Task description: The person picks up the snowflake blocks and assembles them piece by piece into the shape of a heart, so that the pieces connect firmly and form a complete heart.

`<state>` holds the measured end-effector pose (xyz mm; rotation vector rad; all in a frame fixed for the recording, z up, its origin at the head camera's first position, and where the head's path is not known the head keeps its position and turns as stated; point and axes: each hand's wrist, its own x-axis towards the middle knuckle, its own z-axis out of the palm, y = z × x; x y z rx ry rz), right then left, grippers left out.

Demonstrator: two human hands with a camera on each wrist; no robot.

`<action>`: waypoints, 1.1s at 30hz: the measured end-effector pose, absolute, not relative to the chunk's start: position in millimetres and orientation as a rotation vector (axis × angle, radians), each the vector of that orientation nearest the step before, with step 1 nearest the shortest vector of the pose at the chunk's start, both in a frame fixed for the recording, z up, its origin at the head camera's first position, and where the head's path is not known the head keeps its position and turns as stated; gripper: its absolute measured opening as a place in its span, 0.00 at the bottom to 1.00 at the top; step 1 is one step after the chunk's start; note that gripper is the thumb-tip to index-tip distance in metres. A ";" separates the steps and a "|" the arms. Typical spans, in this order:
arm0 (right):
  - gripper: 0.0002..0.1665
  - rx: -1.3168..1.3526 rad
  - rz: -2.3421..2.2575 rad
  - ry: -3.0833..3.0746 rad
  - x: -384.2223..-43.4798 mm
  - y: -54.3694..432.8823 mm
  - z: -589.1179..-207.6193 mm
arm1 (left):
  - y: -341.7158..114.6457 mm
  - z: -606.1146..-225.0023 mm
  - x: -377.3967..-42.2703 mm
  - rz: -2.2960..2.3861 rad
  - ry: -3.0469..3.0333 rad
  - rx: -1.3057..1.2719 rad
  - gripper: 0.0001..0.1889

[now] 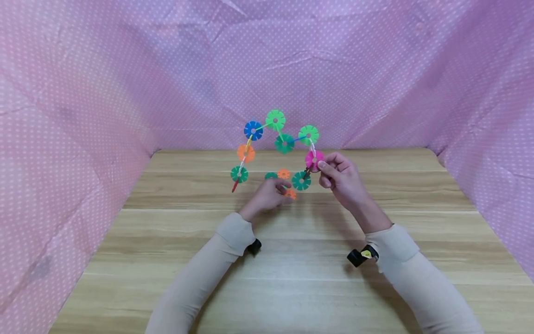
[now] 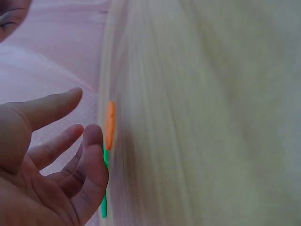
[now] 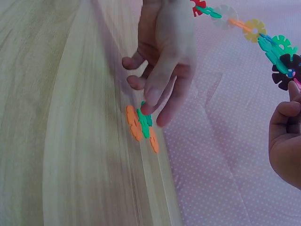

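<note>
Disc chain (image 1: 281, 146) stretches leftward from pinching right hand (image 1: 343, 181); relaxed left hand (image 1: 270, 193) hovers near other discs (image 3: 143, 123).

Cloth (image 1: 233, 60): pink-lilac with small white dots, hanging behind the surface (image 1: 300, 297) and along both sides
Folds: creases across the back, slanting wrinkles at left
Wood grain: light brown bands running left to right
Light: soft, with a pale sheen on the surface's near middle

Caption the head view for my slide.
Right hand holding up a chain of colorful slotted discs, left hand close to orange and green discs on a wood-grain table.
</note>
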<state>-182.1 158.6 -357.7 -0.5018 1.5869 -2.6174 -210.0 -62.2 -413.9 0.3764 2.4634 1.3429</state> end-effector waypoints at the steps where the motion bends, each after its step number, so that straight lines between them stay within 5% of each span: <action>1: 0.08 -0.502 -2.617 1.584 -182.0 157.8 -357.7 | -61.2 -413.9 -211.9 1.282 2.502 0.391 0.21; 33: 0.12 -0.488 -2.617 1.611 -185.0 158.6 -361.7 | -51.3 -422.6 -221.9 0.960 2.706 0.400 0.15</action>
